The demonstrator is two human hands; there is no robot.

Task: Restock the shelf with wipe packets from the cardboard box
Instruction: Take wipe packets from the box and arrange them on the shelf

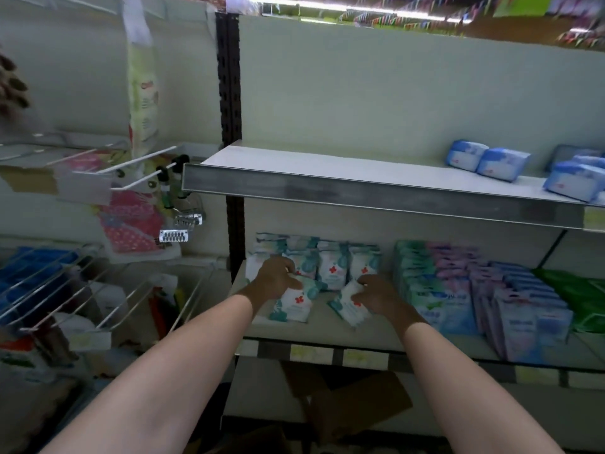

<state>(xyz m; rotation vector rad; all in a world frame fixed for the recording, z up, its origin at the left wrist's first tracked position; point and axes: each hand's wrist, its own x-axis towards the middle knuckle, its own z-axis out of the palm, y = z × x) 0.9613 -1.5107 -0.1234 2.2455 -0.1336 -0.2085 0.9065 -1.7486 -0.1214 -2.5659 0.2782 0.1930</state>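
As both arms reach into the lower shelf [327,329], the left hand [278,278] grips one wipe packet [296,301] and the right hand [376,296] grips another [348,309], each lying tilted just in front of the standing row of packets [330,265]. Each packet's long axis runs away from the person toward that row (the left hand is slightly nearer it), so standing them upright looks the likely next move. The packets bear a red cross; their lettering is unreadable. The cardboard box [357,404] sits open below.
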